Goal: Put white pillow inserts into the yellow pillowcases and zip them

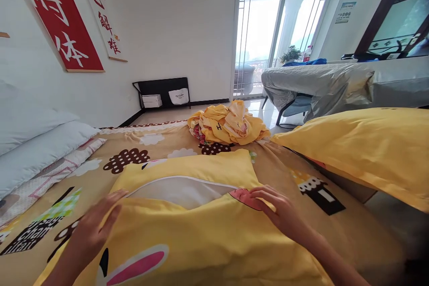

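A yellow pillowcase with a pink-eared rabbit print lies flat in front of me. Its long slit gapes across the middle, and a whitish pillow shows inside. At the slit's left end is my left hand, its fingers stretched out and the thumb apart. My right hand rests over the right end, fingers extended on a pink printed patch. Neither hand visibly grips the cloth, though the undersides of the fingers are hidden.
The bed is covered by a brown patterned sheet. Crumpled yellow bedding lies at its far edge. A yellow-covered pillow stands at the right, white pillows at the left. Beyond is a table under a silvery plastic cover.
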Motion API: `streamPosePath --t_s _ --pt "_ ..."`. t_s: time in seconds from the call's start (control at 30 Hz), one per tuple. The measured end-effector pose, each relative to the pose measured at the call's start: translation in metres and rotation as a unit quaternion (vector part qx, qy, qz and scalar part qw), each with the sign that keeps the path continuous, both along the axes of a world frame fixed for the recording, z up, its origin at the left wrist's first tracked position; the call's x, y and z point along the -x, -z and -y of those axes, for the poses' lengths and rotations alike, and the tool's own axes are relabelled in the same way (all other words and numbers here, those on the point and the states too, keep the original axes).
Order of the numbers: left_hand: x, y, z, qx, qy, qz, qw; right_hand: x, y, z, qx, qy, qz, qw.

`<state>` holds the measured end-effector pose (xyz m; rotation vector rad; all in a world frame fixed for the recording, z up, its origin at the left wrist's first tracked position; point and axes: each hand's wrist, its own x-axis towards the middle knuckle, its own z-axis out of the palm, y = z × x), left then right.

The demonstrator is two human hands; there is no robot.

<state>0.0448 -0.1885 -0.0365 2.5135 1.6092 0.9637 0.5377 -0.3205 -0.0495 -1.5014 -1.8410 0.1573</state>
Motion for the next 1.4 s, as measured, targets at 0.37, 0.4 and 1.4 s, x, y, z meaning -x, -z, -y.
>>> streamPosePath --t_s 0.37,0.4,1.4 --pt "-0.044 -0.031 -0.025 0.190 0.147 -0.033 0.970 0.034 0.003 -0.066 0.063 -0.064 -0.023 0.996" --pt "-0.044 -0.031 -0.027 0.170 0.153 0.001 0.974 0.034 0.005 -0.067 0.042 -0.051 -0.037 0.997" --pt "-0.043 -0.036 -0.041 -0.051 0.093 0.051 0.993 -0.012 0.024 -0.053 -0.289 0.069 0.249 0.922"
